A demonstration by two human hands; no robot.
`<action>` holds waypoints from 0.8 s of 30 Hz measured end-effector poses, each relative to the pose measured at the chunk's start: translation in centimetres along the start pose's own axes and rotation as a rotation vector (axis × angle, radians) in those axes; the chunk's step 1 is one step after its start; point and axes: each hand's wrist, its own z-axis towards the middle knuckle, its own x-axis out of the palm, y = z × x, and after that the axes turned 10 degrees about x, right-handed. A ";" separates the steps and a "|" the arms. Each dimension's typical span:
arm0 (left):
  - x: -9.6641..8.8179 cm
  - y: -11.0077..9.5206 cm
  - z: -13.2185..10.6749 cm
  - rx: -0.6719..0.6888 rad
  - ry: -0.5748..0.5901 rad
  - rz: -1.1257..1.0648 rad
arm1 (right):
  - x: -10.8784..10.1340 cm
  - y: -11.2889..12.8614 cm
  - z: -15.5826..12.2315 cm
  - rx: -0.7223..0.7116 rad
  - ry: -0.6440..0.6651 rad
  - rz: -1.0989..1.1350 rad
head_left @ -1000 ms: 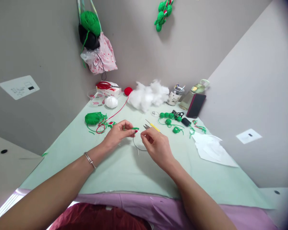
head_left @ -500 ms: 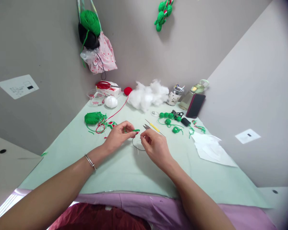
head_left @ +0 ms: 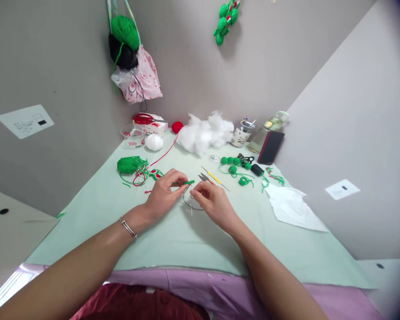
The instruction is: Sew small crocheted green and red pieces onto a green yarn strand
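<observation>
My left hand (head_left: 166,191) pinches a small green crocheted piece (head_left: 189,182) between thumb and fingers; part of it is hidden by the fingers. Close by on the right, my right hand (head_left: 213,200) has its thumb and fingertips pressed together near that piece. What lies in this pinch is too small to make out. A thin dark cord (head_left: 186,202) loops below, between both hands. Just beyond the hands lie a yellow-handled crochet hook (head_left: 214,177) and small thread snips (head_left: 205,178).
Green yarn (head_left: 129,165) with red strands lies left. White stuffing (head_left: 205,133) and a red yarn ball (head_left: 177,127) are at the back. On the right are green crocheted balls (head_left: 232,169), a leaning phone (head_left: 271,147), a bottle (head_left: 258,141) and white sheets (head_left: 291,206).
My right hand has moved slightly left, closer to the green piece. My left hand has turned a little, and the red bit at its fingertips no longer shows.
</observation>
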 end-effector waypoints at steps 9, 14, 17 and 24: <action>0.2 0.6 -0.4 0.319 -0.004 0.010 | -1.3 -0.6 0.9 -0.075 -0.167 0.143; 0.3 0.2 -0.4 0.220 0.038 -0.090 | -2.2 -0.5 1.0 -0.036 0.084 0.299; 0.4 -0.1 -0.3 0.017 0.103 -0.242 | -2.0 -0.6 1.1 0.083 0.172 0.444; 0.1 -0.4 0.5 -0.393 0.263 -0.546 | -4.9 -1.9 2.7 0.289 0.095 1.061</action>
